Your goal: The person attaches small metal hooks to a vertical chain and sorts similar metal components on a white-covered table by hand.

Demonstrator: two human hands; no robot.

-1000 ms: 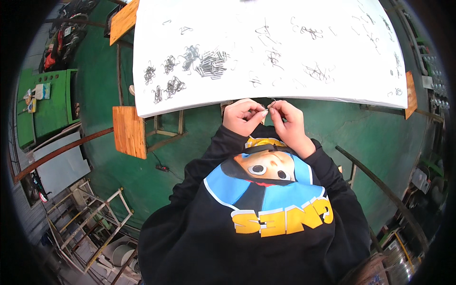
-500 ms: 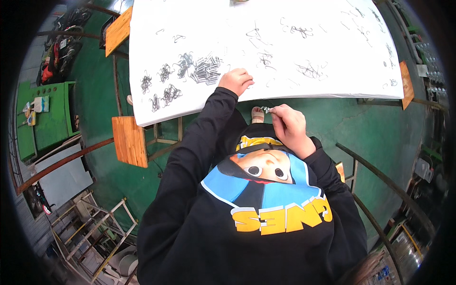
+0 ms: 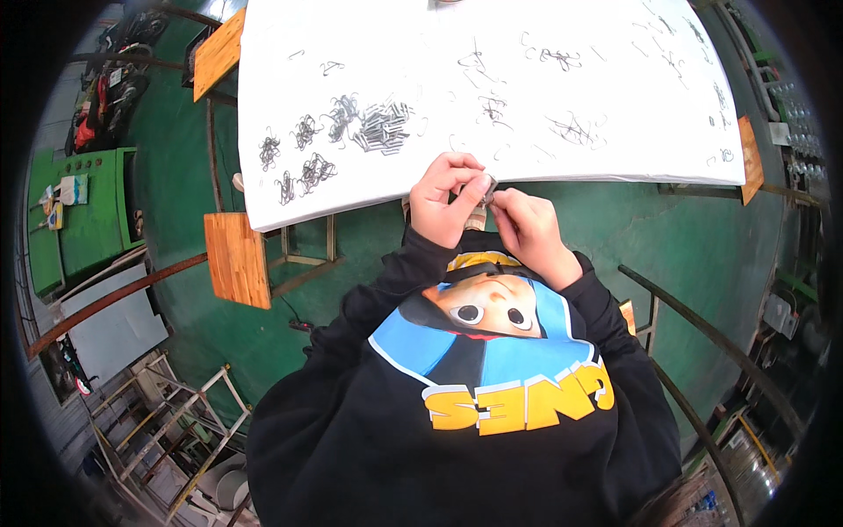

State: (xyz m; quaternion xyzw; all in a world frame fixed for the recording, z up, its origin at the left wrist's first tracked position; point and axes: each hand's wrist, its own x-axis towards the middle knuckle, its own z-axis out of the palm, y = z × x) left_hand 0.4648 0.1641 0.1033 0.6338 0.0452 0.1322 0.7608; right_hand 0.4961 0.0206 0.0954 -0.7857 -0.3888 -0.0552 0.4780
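White table strewn with wire clips; left hand, right hand pinch small metal piece.

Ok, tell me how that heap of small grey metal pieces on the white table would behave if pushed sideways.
The heap of metal pieces looks loose, not bundled, so it would probably spread rather than slide as one. The pieces look thin and straight, so likely stiff and light. The wire tangles beside it may snag them. The white tabletop looks smooth, so little should hold them back.

bright even light, sharp centre, edges bent and dark
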